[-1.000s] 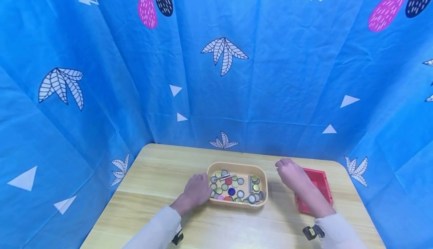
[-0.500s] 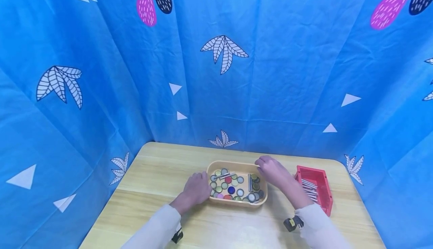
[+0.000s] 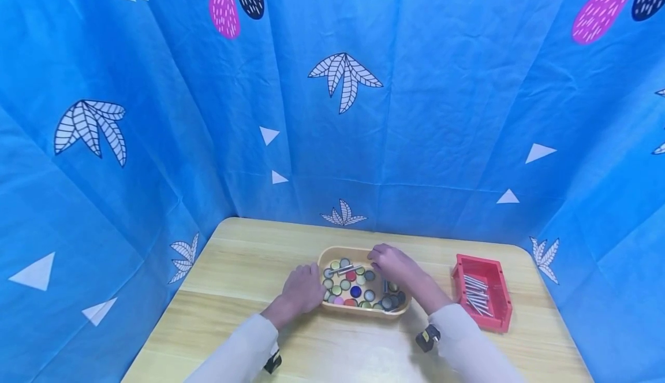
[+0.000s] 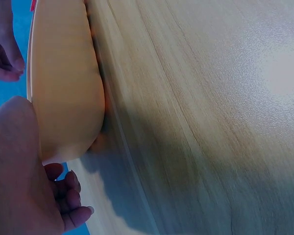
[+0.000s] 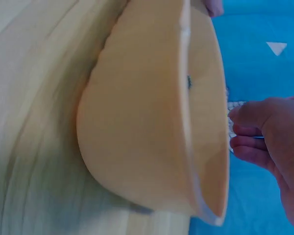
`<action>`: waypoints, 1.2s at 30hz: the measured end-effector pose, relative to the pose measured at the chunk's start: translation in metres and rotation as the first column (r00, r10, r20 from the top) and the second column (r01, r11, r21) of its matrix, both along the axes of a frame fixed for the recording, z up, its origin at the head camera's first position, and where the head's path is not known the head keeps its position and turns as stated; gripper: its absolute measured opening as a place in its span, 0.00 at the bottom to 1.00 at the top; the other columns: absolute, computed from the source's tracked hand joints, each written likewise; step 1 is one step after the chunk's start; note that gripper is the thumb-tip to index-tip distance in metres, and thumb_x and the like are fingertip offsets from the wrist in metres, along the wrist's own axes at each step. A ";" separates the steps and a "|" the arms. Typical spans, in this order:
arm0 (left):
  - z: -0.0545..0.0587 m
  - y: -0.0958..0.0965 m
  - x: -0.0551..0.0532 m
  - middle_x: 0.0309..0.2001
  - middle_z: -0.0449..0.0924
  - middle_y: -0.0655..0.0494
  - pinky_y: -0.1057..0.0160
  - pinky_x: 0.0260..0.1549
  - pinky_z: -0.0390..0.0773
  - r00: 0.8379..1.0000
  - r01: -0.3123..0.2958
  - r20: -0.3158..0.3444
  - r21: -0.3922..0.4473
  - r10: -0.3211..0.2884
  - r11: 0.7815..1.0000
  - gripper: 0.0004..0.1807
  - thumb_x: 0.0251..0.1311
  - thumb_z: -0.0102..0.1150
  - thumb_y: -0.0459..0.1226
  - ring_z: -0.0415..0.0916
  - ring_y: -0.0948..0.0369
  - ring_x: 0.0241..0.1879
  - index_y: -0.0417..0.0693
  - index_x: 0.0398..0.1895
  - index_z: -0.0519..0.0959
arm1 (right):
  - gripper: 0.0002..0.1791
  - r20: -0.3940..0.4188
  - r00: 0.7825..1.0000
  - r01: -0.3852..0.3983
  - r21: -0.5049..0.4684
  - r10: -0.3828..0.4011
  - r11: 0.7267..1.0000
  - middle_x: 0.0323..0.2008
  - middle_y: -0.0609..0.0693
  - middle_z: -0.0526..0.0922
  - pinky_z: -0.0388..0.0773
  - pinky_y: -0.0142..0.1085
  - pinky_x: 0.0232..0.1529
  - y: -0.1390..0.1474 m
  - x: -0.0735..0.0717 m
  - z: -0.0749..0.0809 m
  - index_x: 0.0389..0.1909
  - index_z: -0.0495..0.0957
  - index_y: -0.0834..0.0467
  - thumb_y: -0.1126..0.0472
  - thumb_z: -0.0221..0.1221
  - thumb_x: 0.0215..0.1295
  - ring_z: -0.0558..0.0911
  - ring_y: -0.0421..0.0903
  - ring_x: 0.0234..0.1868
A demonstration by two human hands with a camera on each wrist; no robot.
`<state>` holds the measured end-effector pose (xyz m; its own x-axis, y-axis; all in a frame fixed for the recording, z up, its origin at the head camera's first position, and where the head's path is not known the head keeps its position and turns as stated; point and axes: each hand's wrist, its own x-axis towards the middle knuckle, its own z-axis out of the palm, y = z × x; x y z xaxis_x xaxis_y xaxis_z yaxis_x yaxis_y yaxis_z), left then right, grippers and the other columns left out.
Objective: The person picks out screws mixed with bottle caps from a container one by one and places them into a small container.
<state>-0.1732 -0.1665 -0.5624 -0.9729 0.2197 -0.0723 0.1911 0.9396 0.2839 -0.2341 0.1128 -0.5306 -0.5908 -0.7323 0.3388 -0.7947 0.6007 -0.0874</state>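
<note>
A tan plastic tub [image 3: 358, 312] stands on the table with many round bottle caps [image 3: 345, 285] inside, mostly silver, green and gold, plus red, pink and blue ones. Among them lie a few silver screws or nails [image 3: 346, 270]. At the tub's left end my left hand [image 3: 303, 289] grips the wall, its thumb at the rim and fingers curled around the end in the left wrist view. My right hand [image 3: 396, 267] hovers over the tub's back right part. Its fingers [image 5: 255, 142] are loosely bent, and nothing shows between them in the right wrist view.
A red open-front bin [image 3: 499, 299] holding several silver screws or nails [image 3: 476, 295] stands to the right of the tub. The light wood table [image 3: 249, 256] meets a blue patterned curtain [image 3: 332, 140] at the back and sides.
My right hand has moved left from near the red bin to over the tan tub, uncovering the screws or nails in the red bin. My left hand has stayed on the tub.
</note>
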 end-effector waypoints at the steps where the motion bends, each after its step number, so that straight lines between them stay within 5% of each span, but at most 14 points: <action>1: 0.000 0.000 0.000 0.31 0.71 0.49 0.56 0.31 0.69 1.000 -0.003 -0.002 0.008 0.003 1.000 0.17 0.63 0.57 0.44 0.67 0.55 0.31 0.37 0.43 0.71 | 0.07 0.006 1.000 -0.007 0.004 0.007 1.000 0.36 0.53 0.88 0.86 0.37 0.44 -0.003 -0.001 -0.002 0.39 0.86 0.61 0.68 0.69 0.59 0.87 0.48 0.39; 8: 0.001 0.000 0.000 0.31 0.71 0.49 0.57 0.30 0.69 1.000 0.001 -0.008 0.009 -0.001 1.000 0.17 0.62 0.56 0.44 0.67 0.55 0.30 0.37 0.43 0.72 | 0.07 0.151 0.988 0.002 0.082 -0.014 0.997 0.40 0.52 0.88 0.85 0.35 0.42 -0.023 -0.001 -0.014 0.42 0.85 0.59 0.67 0.66 0.63 0.86 0.47 0.41; 11: 0.000 0.001 0.000 0.30 0.70 0.50 0.57 0.31 0.68 1.000 0.005 -0.006 0.008 -0.005 1.000 0.17 0.62 0.56 0.44 0.66 0.55 0.30 0.38 0.42 0.71 | 0.06 0.307 0.949 0.050 0.079 -0.072 0.996 0.42 0.51 0.87 0.83 0.34 0.42 -0.029 0.000 -0.018 0.41 0.84 0.58 0.66 0.62 0.67 0.83 0.44 0.40; 13: -0.001 0.001 0.000 0.30 0.70 0.50 0.57 0.31 0.68 1.000 0.007 -0.012 0.000 -0.007 1.000 0.17 0.62 0.56 0.44 0.66 0.55 0.30 0.38 0.42 0.71 | 0.07 0.416 0.902 0.098 0.063 -0.115 0.993 0.43 0.49 0.86 0.82 0.34 0.42 -0.032 -0.001 -0.021 0.41 0.84 0.56 0.65 0.58 0.69 0.81 0.42 0.39; 15: -0.001 0.001 0.000 0.30 0.70 0.50 0.57 0.31 0.68 1.000 0.004 -0.019 -0.001 -0.004 1.000 0.17 0.62 0.56 0.44 0.65 0.55 0.30 0.38 0.42 0.71 | 0.09 0.545 0.820 0.185 0.036 -0.175 0.982 0.41 0.47 0.85 0.80 0.34 0.41 -0.035 -0.002 -0.024 0.42 0.83 0.53 0.61 0.54 0.71 0.79 0.40 0.37; 16: -0.001 0.002 0.000 0.30 0.70 0.51 0.57 0.31 0.68 1.000 0.003 -0.020 -0.002 -0.003 1.000 0.17 0.62 0.56 0.44 0.66 0.55 0.30 0.38 0.42 0.71 | 0.10 0.573 0.797 0.208 0.035 -0.190 0.977 0.40 0.46 0.84 0.80 0.35 0.40 -0.036 -0.003 -0.025 0.42 0.83 0.53 0.59 0.53 0.72 0.79 0.41 0.36; 18: -0.001 0.002 0.000 0.30 0.70 0.50 0.56 0.31 0.69 1.000 0.003 -0.026 -0.002 -0.003 1.000 0.17 0.62 0.56 0.44 0.66 0.55 0.30 0.38 0.42 0.72 | 0.12 0.675 0.703 0.293 0.011 -0.224 0.956 0.37 0.46 0.83 0.78 0.37 0.38 -0.038 -0.003 -0.028 0.43 0.82 0.52 0.54 0.50 0.74 0.78 0.42 0.34; 20: -0.001 0.002 0.001 0.30 0.70 0.50 0.56 0.31 0.69 1.000 -0.002 -0.019 0.008 0.002 1.000 0.18 0.61 0.56 0.44 0.66 0.55 0.30 0.37 0.42 0.72 | 0.14 0.732 0.640 0.346 -0.002 -0.235 0.938 0.34 0.45 0.83 0.77 0.39 0.38 -0.039 -0.004 -0.031 0.44 0.82 0.51 0.50 0.50 0.74 0.78 0.43 0.33; 23: 0.001 0.002 0.002 0.30 0.70 0.51 0.57 0.31 0.69 1.000 -0.010 0.001 0.018 0.009 1.000 0.18 0.61 0.56 0.45 0.66 0.55 0.30 0.38 0.43 0.72 | 0.15 0.752 0.616 0.357 -0.004 -0.232 0.934 0.35 0.44 0.83 0.78 0.42 0.43 -0.041 -0.004 -0.035 0.45 0.82 0.50 0.47 0.50 0.75 0.79 0.43 0.35; 27: 0.000 0.002 0.003 0.30 0.71 0.50 0.56 0.32 0.70 1.000 -0.015 -0.011 0.018 0.015 1.000 0.18 0.60 0.56 0.45 0.67 0.55 0.30 0.39 0.42 0.72 | 0.15 0.754 0.613 0.351 0.007 -0.235 0.936 0.35 0.43 0.82 0.78 0.43 0.44 -0.043 -0.005 -0.039 0.46 0.81 0.48 0.46 0.49 0.76 0.79 0.43 0.36; 30: -0.001 0.001 0.002 0.30 0.73 0.49 0.55 0.32 0.72 0.999 -0.007 -0.043 0.015 0.007 1.000 0.16 0.60 0.57 0.44 0.68 0.54 0.30 0.39 0.40 0.73 | 0.15 0.731 0.640 0.329 0.019 -0.237 0.944 0.34 0.42 0.80 0.77 0.40 0.41 -0.044 -0.006 -0.039 0.45 0.80 0.49 0.47 0.48 0.76 0.78 0.43 0.35; 32: -0.002 0.001 0.002 0.31 0.74 0.48 0.54 0.33 0.73 0.998 -0.001 -0.056 0.007 0.002 1.000 0.16 0.60 0.56 0.44 0.69 0.54 0.31 0.39 0.39 0.73 | 0.14 0.732 0.638 0.326 0.025 -0.240 0.945 0.34 0.43 0.80 0.75 0.38 0.39 -0.045 -0.006 -0.037 0.44 0.80 0.50 0.48 0.48 0.75 0.77 0.43 0.34; 34: -0.001 0.000 0.002 0.31 0.73 0.49 0.54 0.33 0.72 0.999 -0.001 -0.041 0.007 0.001 1.000 0.16 0.61 0.56 0.45 0.68 0.54 0.31 0.39 0.40 0.73 | 0.15 0.744 0.624 0.330 0.025 -0.239 0.944 0.34 0.44 0.80 0.76 0.38 0.39 -0.046 -0.006 -0.036 0.44 0.80 0.50 0.48 0.48 0.76 0.78 0.43 0.33; 36: -0.001 0.000 0.003 0.31 0.72 0.49 0.55 0.33 0.71 0.999 -0.002 -0.032 0.009 0.003 1.000 0.16 0.61 0.56 0.45 0.67 0.55 0.31 0.39 0.40 0.72 | 0.15 0.784 0.573 0.357 0.024 -0.239 0.934 0.34 0.46 0.80 0.75 0.40 0.38 -0.047 -0.005 -0.034 0.44 0.79 0.50 0.47 0.47 0.77 0.78 0.45 0.34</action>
